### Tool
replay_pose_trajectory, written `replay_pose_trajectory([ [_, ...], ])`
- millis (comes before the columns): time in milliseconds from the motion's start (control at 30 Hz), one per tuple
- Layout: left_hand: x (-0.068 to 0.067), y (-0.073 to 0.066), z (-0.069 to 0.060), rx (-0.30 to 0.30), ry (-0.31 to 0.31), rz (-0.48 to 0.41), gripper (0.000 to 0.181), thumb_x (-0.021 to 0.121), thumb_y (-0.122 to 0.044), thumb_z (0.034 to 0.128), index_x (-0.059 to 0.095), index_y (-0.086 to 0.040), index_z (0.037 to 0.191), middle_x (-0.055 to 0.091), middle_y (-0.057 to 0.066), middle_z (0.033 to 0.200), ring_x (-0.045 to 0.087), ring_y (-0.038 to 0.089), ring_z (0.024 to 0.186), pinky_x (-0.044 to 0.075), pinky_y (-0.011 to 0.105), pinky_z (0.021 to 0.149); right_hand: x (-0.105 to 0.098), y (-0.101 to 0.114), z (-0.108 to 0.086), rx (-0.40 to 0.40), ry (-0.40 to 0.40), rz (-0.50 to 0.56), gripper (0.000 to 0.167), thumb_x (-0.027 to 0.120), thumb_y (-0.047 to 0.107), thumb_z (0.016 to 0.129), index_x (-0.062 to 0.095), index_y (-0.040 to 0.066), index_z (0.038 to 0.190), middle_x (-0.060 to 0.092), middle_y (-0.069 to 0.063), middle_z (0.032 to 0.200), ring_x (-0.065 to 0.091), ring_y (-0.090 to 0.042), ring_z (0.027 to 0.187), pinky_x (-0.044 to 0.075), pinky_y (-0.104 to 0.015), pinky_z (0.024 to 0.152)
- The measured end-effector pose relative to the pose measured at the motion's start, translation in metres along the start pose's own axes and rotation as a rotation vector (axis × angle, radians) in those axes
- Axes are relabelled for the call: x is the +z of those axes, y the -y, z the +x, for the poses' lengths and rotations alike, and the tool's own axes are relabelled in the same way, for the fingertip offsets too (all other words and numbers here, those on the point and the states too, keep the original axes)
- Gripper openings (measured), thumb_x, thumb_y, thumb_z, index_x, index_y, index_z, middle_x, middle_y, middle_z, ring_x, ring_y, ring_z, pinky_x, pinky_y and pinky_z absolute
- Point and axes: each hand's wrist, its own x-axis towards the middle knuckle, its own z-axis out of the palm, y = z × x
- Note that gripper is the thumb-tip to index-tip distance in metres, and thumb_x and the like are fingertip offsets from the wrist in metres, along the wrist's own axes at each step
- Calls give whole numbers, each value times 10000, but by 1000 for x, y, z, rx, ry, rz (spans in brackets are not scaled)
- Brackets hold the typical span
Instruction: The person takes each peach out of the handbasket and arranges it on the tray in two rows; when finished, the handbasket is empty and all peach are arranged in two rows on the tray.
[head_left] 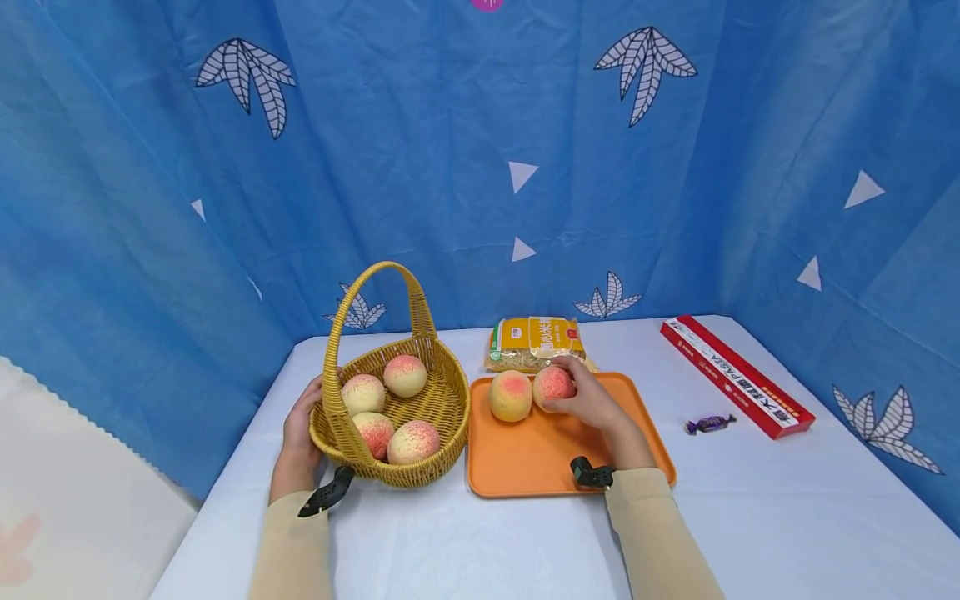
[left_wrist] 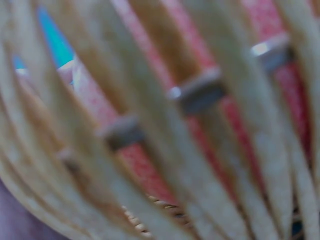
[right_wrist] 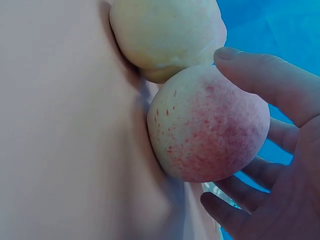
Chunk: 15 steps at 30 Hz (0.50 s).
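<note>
A yellow wicker basket (head_left: pixel 450 433) with a tall handle holds several pink-and-cream peaches (head_left: pixel 414 442). My left hand (head_left: pixel 300 425) grips its left side, some fingers hidden by the handle and rim. Blurred wicker strips (left_wrist: pixel 150 115) fill the left wrist view, pink fruit showing through. On the orange tray (head_left: pixel 525 467), two peaches sit side by side at the back. My right hand (head_left: pixel 588 400) has its thumb and fingers around the right, redder peach (head_left: pixel 552 387) (right_wrist: pixel 210 125); the yellower one (head_left: pixel 511 396) (right_wrist: pixel 167 35) is against its left side.
Behind the tray lies a yellow-labelled bag (head_left: pixel 517 354) of dry food. A long red pasta box (head_left: pixel 735 375) lies at the right, with a purple wrapped candy (head_left: pixel 710 424) between it and the tray. Blue curtains (head_left: pixel 450 167) surround the white table (head_left: pixel 420 542).
</note>
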Motion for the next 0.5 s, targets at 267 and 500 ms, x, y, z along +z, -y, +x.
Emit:
replay_pose_trajectory([
  [267, 2, 0, -1, -3, -6, 23, 373, 336, -175, 1079, 513, -224, 1403, 416, -32, 1481, 385, 88, 1358, 458, 116, 991, 3, 13, -3, -54, -67, -28, 716, 753, 268, 897, 374, 181, 1499, 388, -114, 1558, 368, -358, 1437, 349, -562, 1172],
  [500, 3, -2, -1, 0, -9, 11, 364, 331, -160, 1082, 546, -248, 1362, 456, -63, 1446, 404, 72, 1353, 459, 117, 994, 9, 28, -5, -136, -141, -49, 631, 739, 268, 907, 447, 156, 1455, 443, -127, 1519, 392, -361, 1426, 339, -567, 1176],
])
